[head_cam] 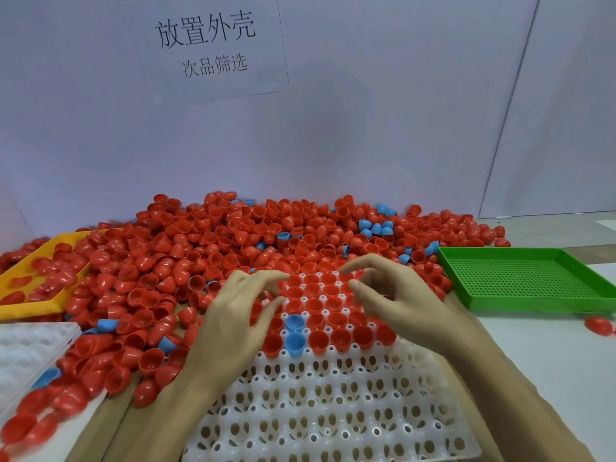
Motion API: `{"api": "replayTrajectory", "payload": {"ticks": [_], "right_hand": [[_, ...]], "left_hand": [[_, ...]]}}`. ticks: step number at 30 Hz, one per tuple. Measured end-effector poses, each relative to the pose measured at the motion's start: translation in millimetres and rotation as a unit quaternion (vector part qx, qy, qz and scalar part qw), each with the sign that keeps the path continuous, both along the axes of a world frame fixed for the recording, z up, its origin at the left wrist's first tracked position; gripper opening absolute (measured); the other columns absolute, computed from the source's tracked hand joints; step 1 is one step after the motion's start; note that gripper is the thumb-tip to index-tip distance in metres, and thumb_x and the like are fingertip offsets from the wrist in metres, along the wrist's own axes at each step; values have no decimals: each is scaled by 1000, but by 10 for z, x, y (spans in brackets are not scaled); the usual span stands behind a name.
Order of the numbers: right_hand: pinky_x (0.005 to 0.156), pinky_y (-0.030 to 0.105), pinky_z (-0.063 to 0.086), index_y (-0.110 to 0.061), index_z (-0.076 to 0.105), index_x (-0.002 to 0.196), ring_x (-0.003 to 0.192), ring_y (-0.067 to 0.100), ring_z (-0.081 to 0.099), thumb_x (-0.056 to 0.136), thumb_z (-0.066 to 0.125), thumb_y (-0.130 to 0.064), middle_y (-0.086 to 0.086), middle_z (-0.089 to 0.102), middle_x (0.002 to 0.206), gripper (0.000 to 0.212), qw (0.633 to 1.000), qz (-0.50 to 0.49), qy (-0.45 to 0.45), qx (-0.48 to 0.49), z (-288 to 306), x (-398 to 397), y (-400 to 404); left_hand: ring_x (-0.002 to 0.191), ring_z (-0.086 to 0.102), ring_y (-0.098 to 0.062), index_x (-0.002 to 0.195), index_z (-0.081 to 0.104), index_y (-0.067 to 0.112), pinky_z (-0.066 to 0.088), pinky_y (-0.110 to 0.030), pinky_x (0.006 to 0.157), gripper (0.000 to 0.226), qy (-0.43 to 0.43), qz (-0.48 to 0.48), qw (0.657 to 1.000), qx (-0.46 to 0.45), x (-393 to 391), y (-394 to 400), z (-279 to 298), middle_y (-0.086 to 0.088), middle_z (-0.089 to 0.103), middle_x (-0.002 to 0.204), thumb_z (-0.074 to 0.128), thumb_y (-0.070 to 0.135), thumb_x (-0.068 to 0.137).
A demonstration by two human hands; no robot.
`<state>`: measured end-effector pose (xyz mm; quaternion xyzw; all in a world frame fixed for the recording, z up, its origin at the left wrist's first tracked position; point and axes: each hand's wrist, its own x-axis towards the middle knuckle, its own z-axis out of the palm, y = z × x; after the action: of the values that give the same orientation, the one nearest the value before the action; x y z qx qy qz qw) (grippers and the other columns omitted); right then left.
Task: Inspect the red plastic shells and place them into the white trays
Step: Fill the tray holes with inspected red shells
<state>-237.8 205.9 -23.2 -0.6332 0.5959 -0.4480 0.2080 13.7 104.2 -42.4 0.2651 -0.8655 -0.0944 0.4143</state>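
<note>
Orange plastic at the far left: a tray [20, 288] half buried under red shells, its near corner showing and its left side cut off by the frame. Below it a second white tray [30, 351] lies on the counter [550, 368], its pockets washed out and hard to read, with blurred shells spilling over its near edge. The pile of red shells [206, 248] runs wall to wall behind everything — cups lying every way, some mouth up, some on their sides — with a few blue shells [376, 226] mixed in.

My left hand [240, 315] hovers over the left edge of the white tray [333, 411], fingers loosely bent and spread, tips near the far rows; I cannot make out anything held in them. They hide the tray's left pockets. The far rows are filled with red shells sitting mouth up, round ends down in the pockets, and two blue ones [295, 331] sit among them. The near rows are bare holes, the front edge cut off by the frame.

My right hand [396, 301] curves over the filled rows, thumb and forefinger apart, holding nothing that I can see — its palm covers the tray's right corner.

To the right, a green perforated tray [526, 278] sits apart, one stray red shell [598, 325] just below it.
</note>
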Motion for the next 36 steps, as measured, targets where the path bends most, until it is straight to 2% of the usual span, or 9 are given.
{"api": "replayTrajectory", "payload": {"ticks": [3, 6, 9, 12, 15, 21, 27, 32, 36], "right_hand": [[82, 31, 62, -35, 47, 149, 98, 11, 75, 102, 66, -33, -6, 72, 114, 51, 996, 37, -71, 28, 2, 127, 6], [90, 30, 62, -37, 41, 155, 108, 10, 73, 99, 69, -31, -9, 64, 134, 63, 994, 67, -83, 36, 14, 218, 24], [84, 30, 62, -29, 59, 144, 101, 13, 74, 99, 71, -17, -6, 71, 125, 48, 994, 80, -73, 18, 33, 253, 20], [86, 32, 62, -25, 68, 134, 104, 13, 73, 99, 71, -15, -6, 75, 120, 37, 994, 77, -83, 6, 48, 239, 23], [88, 33, 62, -26, 70, 132, 109, 15, 73, 100, 71, -21, -7, 73, 127, 33, 991, 93, -100, 0, 62, 228, 29], [93, 32, 60, -26, 70, 128, 117, 17, 70, 94, 79, -18, -5, 71, 127, 37, 987, 103, -122, -10, 22, 226, 16], [91, 34, 61, -20, 70, 119, 111, 21, 72, 90, 81, -8, 1, 73, 121, 34, 982, 117, -147, -9, 19, 238, 3], [91, 40, 60, -18, 67, 114, 106, 24, 72, 88, 83, -6, 2, 72, 114, 33, 982, 121, -143, -7, 13, 259, -2], [91, 43, 61, -19, 67, 115, 106, 23, 72, 88, 84, -9, 2, 72, 114, 34, 983, 120, -139, -7, 21, 256, 4]], "left_hand": [[93, 67, 3, 141, 60, 24, 56, -18, 81, 51, 0, -57, 998, -28, -64, 110, 18, 21, 68, 101, 74, 21, 92], [92, 71, 4, 153, 46, 23, 59, -21, 73, 63, 7, -100, 995, -20, -107, 167, 7, 20, 73, 102, 70, 24, 94], [91, 72, 2, 158, 33, 28, 61, -23, 77, 73, 21, -115, 993, -15, -112, 184, 8, 21, 72, 105, 69, 22, 96], [101, 71, 2, 158, 33, 26, 59, -24, 90, 76, 52, -121, 991, -4, -114, 182, 11, 19, 72, 106, 73, 19, 94], [103, 71, 1, 157, 34, 26, 56, -24, 99, 79, 68, -125, 990, 20, -105, 187, 18, 19, 71, 104, 78, 22, 91], [103, 71, -7, 150, 42, 30, 51, -16, 99, 75, 117, -110, 986, 46, -120, 213, 5, 16, 69, 104, 82, 27, 86], [116, 68, -23, 149, 43, 36, 54, -26, 100, 79, 166, -127, 969, 132, -128, 191, 8, 6, 64, 127, 86, 15, 86], [121, 67, -23, 147, 46, 31, 53, -30, 103, 74, 169, -144, 959, 176, -117, 195, 33, 3, 70, 123, 84, 14, 86], [120, 67, -22, 144, 49, 30, 52, -23, 101, 69, 178, -153, 953, 192, -120, 219, 63, 3, 70, 121, 85, 24, 86]]}}
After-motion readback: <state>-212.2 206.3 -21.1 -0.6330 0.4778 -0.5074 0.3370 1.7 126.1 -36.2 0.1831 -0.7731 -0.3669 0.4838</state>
